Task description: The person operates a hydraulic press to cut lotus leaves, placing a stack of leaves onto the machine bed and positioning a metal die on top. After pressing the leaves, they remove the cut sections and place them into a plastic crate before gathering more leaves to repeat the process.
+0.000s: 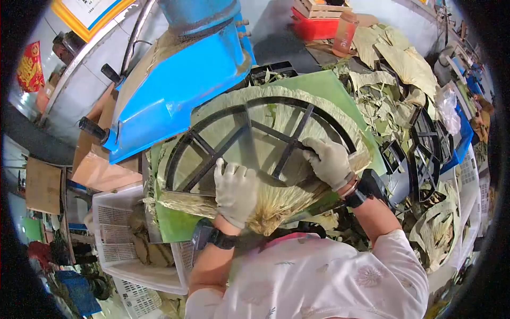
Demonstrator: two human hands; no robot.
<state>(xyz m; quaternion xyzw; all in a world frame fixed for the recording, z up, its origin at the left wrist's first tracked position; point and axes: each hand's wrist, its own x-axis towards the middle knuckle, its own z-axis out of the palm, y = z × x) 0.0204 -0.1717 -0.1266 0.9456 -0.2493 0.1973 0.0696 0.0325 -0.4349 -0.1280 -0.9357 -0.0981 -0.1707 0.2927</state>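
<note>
A black fan-shaped frame with crossing ribs [248, 119] lies on a stack of large, dry, pale-green leaves [268, 207], whose gathered stem end points toward me. My left hand [234, 194], in a whitish glove, rests over the frame's near left part. Its fingers are slightly apart, and the index fingertip touches a rib. My right hand [326, 162], gloved too, is closed on the frame's right side, with thumb and index finger at a rib junction. Under the leaves is a green board [178, 226].
A blue machine [180, 101] with black handles stands just beyond the frame on the left. White plastic crates [114, 199] sit low at left. On the right are leaf scraps [380, 106], more black frames [425, 151] and a tumbler [345, 34] near a red basket [313, 26].
</note>
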